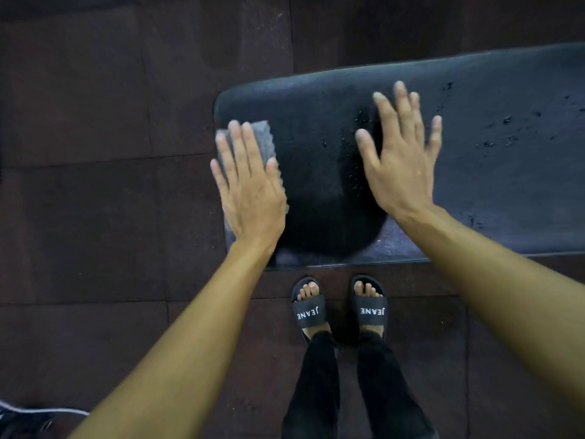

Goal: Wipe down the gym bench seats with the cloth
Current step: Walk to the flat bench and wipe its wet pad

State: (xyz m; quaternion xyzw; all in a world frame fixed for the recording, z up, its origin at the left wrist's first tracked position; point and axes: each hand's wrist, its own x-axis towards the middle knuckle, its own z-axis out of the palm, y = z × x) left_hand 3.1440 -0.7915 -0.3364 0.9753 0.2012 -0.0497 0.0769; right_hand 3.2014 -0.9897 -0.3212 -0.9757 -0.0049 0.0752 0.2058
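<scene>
A black padded bench seat runs from the middle of the view out past the right edge, with water droplets scattered over it. A grey cloth lies flat at the seat's left end. My left hand presses on the cloth with straight fingers and covers most of it. My right hand is spread with straight fingers over the seat, near a wet patch; whether it touches the pad I cannot tell.
Dark rubber floor tiles surround the bench. My feet in black slides stand just in front of the seat's near edge. A dark object with a light stripe lies at the bottom left corner.
</scene>
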